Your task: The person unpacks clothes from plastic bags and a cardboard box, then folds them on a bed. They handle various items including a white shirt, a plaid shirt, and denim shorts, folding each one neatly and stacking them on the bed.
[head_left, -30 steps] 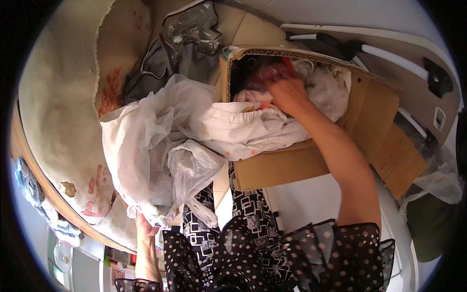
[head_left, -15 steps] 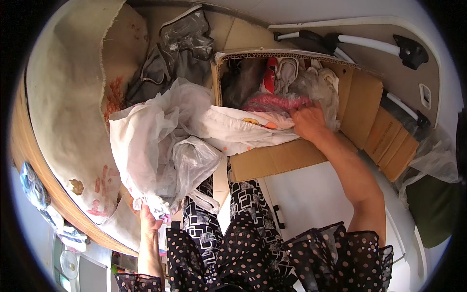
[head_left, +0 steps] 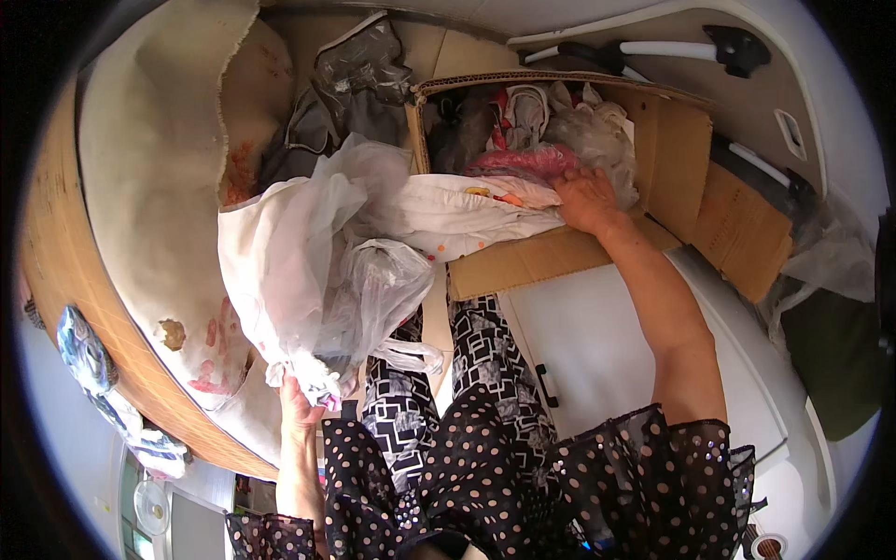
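White cabinet fronts sit below my arms. From the head view, my left hand (head_left: 297,408) is clenched on the gathered white plastic bag (head_left: 280,271). My right hand (head_left: 586,199) presses flat-fingered on the white garment (head_left: 457,217) (half out of the cardboard box (head_left: 560,257)); more clothes lie beyond my fingertips, unpacked.

A worn cream mattress (head_left: 149,187) with reddish stains leans at the left, its wooden frame (head_left: 65,280) curving beside it. A grey crumpled plastic bag (head_left: 359,75) lies above. White tubes with black ends (head_left: 672,47) rest at the top right, near flattened cardboard (head_left: 747,233) and a dark green bag (head_left: 835,364).
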A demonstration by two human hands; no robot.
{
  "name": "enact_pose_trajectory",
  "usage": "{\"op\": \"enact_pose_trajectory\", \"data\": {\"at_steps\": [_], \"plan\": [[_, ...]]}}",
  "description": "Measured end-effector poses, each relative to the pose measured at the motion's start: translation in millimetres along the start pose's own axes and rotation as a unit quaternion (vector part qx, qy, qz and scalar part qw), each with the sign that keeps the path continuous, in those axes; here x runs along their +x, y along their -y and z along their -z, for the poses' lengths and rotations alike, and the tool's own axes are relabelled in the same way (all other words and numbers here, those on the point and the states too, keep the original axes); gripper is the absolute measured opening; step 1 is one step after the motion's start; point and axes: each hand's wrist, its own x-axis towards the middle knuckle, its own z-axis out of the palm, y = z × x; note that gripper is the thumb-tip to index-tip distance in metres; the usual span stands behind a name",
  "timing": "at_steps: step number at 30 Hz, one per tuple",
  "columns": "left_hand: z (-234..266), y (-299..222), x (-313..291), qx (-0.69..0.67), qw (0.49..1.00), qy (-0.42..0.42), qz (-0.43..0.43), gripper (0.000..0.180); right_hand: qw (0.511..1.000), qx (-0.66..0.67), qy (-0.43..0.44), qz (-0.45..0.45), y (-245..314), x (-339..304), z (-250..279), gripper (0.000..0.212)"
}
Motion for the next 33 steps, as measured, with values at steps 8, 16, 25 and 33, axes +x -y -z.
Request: {"op": "enact_pose_trajectory", "data": {"at_steps": [8,16,25,33], "plan": [[-64.1,-27.9,-29.2,0.111,0.993,0.034,-0.028,0.037,0.994,0.097,-0.039,-0.023,9.2,-54.8,11.7,0.044],[-112.4,-38.8,-36.0,0.189,0.979,0.022,-0.077,0.041,0.937,0.208,-0.224,-0.169,25.6,-86.1,-3.6,0.043],[-234.2,-42.9,-67.9,0.213,0.950,0.225,-0.025,0.022,0.777,0.454,-0.399,-0.175,16.7,-98.8,-14.6,0.039],[-408.2,31.8,-25.7,0.603,0.600,0.509,-0.134,0.033,0.665,0.579,-0.360,-0.306,6.8,-103.1,-27.9,0.040]]}}
